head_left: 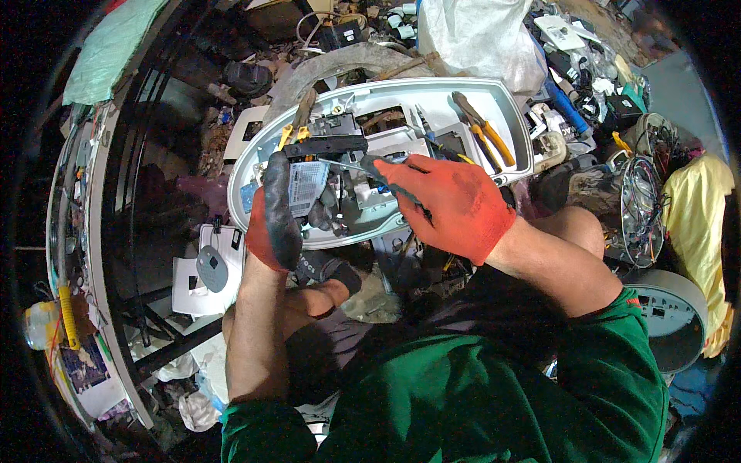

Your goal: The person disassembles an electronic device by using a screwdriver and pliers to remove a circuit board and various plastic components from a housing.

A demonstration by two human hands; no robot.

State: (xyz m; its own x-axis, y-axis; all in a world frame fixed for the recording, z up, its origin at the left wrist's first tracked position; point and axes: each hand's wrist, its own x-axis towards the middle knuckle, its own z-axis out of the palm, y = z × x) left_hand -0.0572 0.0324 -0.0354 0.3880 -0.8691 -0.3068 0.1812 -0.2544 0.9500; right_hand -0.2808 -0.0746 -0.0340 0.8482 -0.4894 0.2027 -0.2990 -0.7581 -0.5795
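A black-and-orange work glove covers each hand. My left hand [275, 220] is closed on a black slab-shaped part [328, 146], its thumb up along the near end. My right hand [451, 202] grips a screwdriver, whose thin metal shaft [345, 164] points left at that part. The handle is mostly hidden in the fingers. Beneath both hands lies a long white plastic shell [512, 108] used like a tray. In it are a label-covered piece [308, 185], yellow-handled pliers [486, 133], a second yellow-handled tool [297, 127] and small dark parts [328, 212].
A white sack [478, 38] stands behind the shell. Scrap electronics [571, 92] are heaped at the far right, near a wire basket [642, 201] and yellow cloth [695, 239]. A dark metal frame [127, 208] runs along the left. A round grey housing [671, 316] sits by my right elbow.
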